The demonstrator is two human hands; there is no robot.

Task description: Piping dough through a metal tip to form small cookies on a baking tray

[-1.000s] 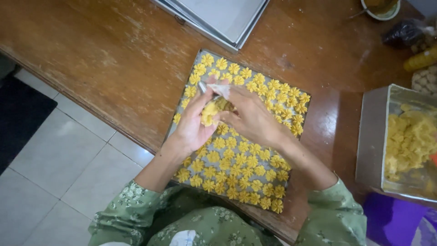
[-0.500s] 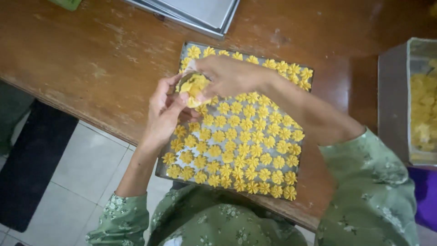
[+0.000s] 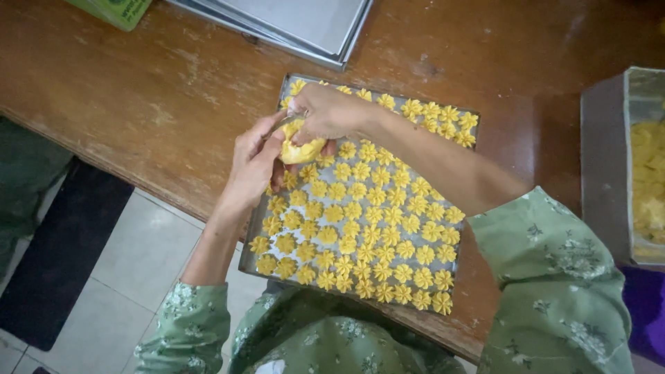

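1. Baking tray: a rectangular metal tray lies on the brown wooden table, its near edge overhanging the table's edge slightly. It serves as the reference for all positions below.
2. Cookies: rows of small yellow flower-shaped piped dough pieces cover nearly the whole tray, close together.
3. Piping bag: a small bag filled with yellow dough is held above the far left corner of the tray, between both hands.
4. Left hand: positioned over the tray's left edge; its grip is curled around the lower, filled part of the piping bag, fingers closed against it.
5. Right hand: positioned over the tray's far left corner, reaching across from the right; its grip is pressed together on the top of the piping bag.
6. Stacked metal trays: lie on the table beyond the baking tray, well apart.
7. Metal container: stands right of the baking tray, holding yellow dough.
8. Green box: sits at the far left, beyond the tray.
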